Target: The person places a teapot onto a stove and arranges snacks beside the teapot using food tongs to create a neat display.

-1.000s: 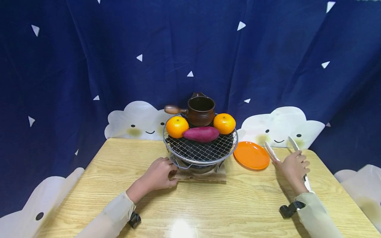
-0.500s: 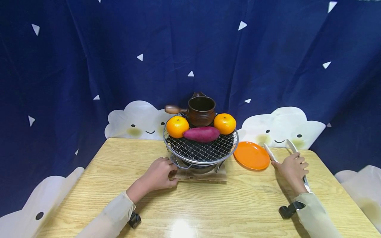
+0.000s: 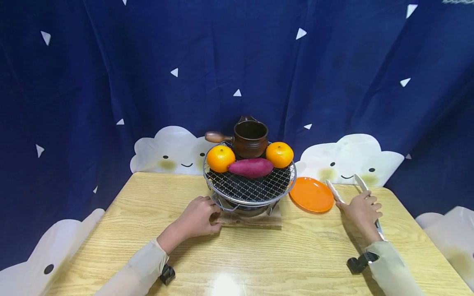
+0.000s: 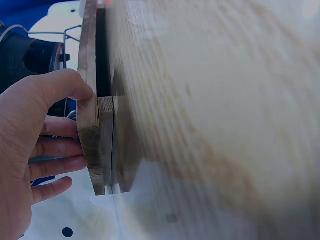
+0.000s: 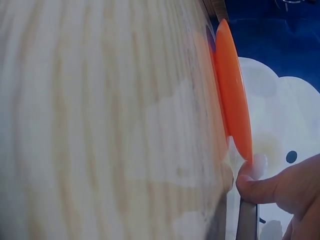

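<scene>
My left hand point(image 3: 196, 218) grips the left front corner of a wooden board point(image 3: 252, 224); in the left wrist view the thumb lies on the board's edge point(image 4: 90, 145). On that board stands a small round grill point(image 3: 255, 193). Its wire top carries a purple sweet potato point(image 3: 252, 167), two oranges point(image 3: 221, 158) and a brown side-handled pot point(image 3: 251, 142). At the right my right hand point(image 3: 360, 210) holds metal tongs point(image 3: 336, 192) with pale tips spread apart. One tip meets the right rim of an orange plate point(image 3: 311, 195); the tongs' back end is partly hidden by the hand.
Everything stands on a pale wooden table point(image 3: 237, 259). A dark blue curtain point(image 3: 207, 49) with white triangles and smiling clouds hangs right behind the table's back edge.
The right hand has shifted slightly left with the tongs, and the orange plate has slid a little left too. My left hand, the board and the grill have stayed put.
</scene>
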Tool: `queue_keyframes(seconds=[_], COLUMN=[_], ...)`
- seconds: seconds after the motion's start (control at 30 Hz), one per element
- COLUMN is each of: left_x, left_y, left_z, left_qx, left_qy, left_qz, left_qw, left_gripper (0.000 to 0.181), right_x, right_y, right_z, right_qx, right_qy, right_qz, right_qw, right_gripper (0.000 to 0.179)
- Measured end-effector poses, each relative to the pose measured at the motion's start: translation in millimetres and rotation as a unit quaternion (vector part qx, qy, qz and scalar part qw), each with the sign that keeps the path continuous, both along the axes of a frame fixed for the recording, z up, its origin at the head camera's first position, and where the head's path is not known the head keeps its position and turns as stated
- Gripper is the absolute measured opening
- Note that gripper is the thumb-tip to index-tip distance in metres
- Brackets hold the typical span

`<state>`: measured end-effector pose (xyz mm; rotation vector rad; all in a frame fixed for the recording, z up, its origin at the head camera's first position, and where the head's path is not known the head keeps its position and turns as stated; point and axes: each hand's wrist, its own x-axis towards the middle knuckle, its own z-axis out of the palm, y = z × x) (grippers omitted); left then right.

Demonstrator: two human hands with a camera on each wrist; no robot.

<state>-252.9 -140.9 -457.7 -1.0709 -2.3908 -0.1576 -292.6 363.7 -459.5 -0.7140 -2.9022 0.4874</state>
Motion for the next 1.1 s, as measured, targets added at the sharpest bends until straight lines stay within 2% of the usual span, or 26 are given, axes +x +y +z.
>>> queue_keyframes(seconds=[0.4, 0.77, 1.1], left_x=[2.2, 2.0, 0.6], left_y=[0.0, 0.1, 0.3], left_z=[1.7, 0.4, 1.2], left_qx=[-0.004, -0.008, -0.003], left_qy=[-0.013, -0.012, -0.010], left_qz=[0.007, 0.008, 0.004], left_qw=[0.9999, 0.9999, 0.9999], left_gripper=[0.028, 0.028, 0.027], right_x=[0.0, 2.0, -0.8], right_y=[-4.5, -6.6, -4.0], right_z=[2.2, 1.0, 4.9], right_qx=[0.002, -0.003, -0.010], right_qy=[-0.017, -0.010, -0.025], right_qz=[0.005, 0.001, 0.011], right_qw=[0.9998, 0.9999, 0.9996], right_gripper=[0.114, 0.112, 0.112])
